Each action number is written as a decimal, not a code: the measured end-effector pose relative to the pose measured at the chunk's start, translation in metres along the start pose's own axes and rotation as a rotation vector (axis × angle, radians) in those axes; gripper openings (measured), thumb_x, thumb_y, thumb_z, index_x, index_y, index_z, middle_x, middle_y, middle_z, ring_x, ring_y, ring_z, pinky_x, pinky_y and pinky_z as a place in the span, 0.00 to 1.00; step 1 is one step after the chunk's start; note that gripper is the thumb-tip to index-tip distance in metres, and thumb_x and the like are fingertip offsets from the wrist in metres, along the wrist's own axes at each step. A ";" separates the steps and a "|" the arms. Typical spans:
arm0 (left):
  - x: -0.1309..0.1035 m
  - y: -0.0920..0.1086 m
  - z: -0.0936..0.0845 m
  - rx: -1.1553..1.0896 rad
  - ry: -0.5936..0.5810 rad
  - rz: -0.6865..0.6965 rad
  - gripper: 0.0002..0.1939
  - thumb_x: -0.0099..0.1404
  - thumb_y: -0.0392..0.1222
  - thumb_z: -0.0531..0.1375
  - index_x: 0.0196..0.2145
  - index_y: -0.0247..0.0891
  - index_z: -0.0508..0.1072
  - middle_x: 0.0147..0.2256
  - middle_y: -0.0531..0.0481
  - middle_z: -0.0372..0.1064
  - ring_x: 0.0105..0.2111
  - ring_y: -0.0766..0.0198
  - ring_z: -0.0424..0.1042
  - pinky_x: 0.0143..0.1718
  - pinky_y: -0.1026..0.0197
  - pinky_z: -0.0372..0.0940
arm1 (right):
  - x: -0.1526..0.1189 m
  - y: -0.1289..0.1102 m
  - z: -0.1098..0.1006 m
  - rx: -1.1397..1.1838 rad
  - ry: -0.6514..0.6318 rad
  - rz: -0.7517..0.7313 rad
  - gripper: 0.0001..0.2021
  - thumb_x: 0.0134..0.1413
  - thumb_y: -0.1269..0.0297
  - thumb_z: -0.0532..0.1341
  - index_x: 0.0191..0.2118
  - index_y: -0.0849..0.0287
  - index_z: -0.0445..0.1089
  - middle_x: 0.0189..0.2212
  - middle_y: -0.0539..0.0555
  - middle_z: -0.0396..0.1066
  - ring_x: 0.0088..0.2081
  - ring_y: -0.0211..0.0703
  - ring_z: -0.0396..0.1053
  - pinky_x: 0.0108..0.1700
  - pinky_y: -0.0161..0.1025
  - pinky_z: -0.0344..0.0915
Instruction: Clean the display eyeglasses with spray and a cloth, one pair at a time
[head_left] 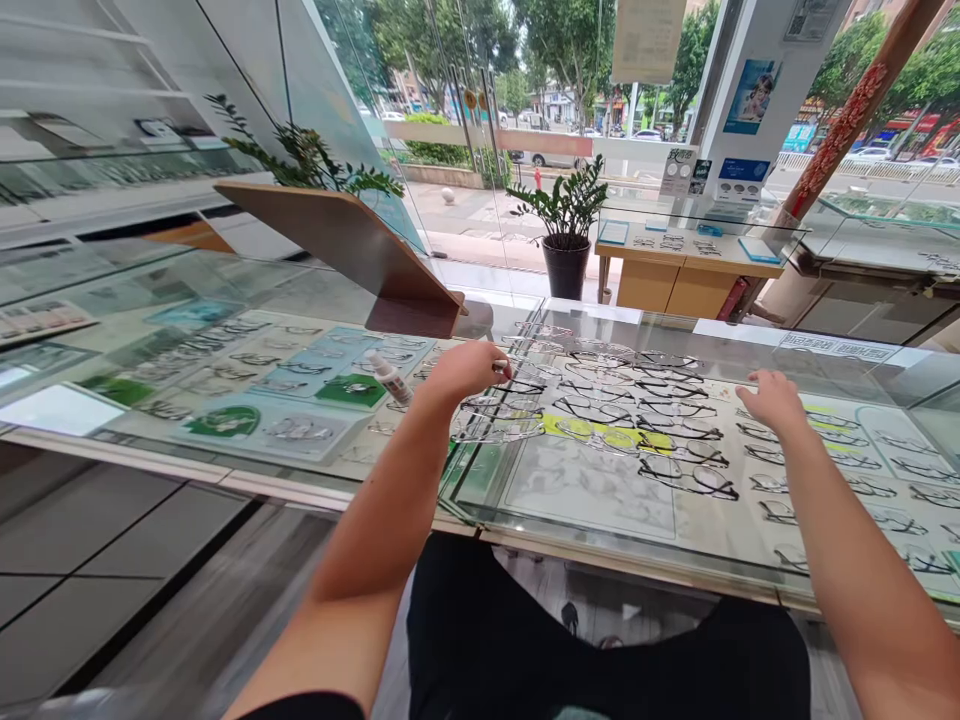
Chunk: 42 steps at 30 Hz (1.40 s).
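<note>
My left hand (pixel 471 370) is closed, its fingertips pinched at the end of a dark-framed pair of eyeglasses (pixel 525 386) at the left of the rows. Part of that grip is hidden behind the fingers. My right hand (pixel 774 400) hovers or rests over the glass counter with fingers apart and nothing in it; contact with the glass cannot be made out. Between the hands, several eyeglasses (pixel 679 428) lie in columns on the counter top, some dark-rimmed, some clear. A clear-rimmed pair (pixel 499 430) lies nearest me on the left.
A small white bottle (pixel 390 378) stands left of my left forearm. Behind it a brown wooden board (pixel 341 235) leans over the counter. More eyeglasses (pixel 847 487) show inside the glass case on the right. Beyond the counter stand a potted plant (pixel 566 262) and a display table (pixel 660 285).
</note>
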<state>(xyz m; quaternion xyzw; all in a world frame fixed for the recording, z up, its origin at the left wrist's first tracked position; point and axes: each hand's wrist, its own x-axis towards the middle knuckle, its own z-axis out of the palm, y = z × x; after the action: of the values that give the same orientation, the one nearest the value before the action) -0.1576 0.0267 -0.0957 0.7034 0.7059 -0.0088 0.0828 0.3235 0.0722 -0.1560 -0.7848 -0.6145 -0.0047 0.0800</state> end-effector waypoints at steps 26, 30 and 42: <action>-0.029 0.055 0.003 -0.160 0.037 0.497 0.14 0.70 0.48 0.59 0.43 0.41 0.83 0.42 0.48 0.83 0.40 0.57 0.78 0.40 0.60 0.63 | -0.004 -0.009 -0.005 0.057 -0.110 0.049 0.23 0.64 0.56 0.55 0.59 0.62 0.68 0.60 0.69 0.66 0.61 0.65 0.63 0.60 0.55 0.64; -0.040 0.085 0.016 -0.010 -0.092 0.671 0.12 0.69 0.47 0.62 0.44 0.44 0.83 0.45 0.49 0.83 0.44 0.54 0.79 0.40 0.59 0.62 | -0.004 -0.011 -0.005 0.049 -0.098 0.048 0.21 0.65 0.57 0.55 0.58 0.61 0.69 0.59 0.68 0.66 0.60 0.63 0.64 0.60 0.54 0.64; -0.035 0.106 0.009 0.196 -0.146 0.682 0.12 0.67 0.40 0.58 0.37 0.44 0.83 0.38 0.47 0.83 0.37 0.54 0.78 0.32 0.59 0.57 | -0.003 -0.016 -0.002 0.054 -0.110 0.056 0.21 0.67 0.57 0.54 0.59 0.61 0.68 0.60 0.68 0.64 0.62 0.62 0.62 0.61 0.53 0.62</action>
<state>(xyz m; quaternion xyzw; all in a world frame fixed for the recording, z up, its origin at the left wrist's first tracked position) -0.0512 -0.0082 -0.0887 0.9006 0.4186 -0.0986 0.0635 0.3075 0.0732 -0.1524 -0.7982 -0.5959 0.0573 0.0672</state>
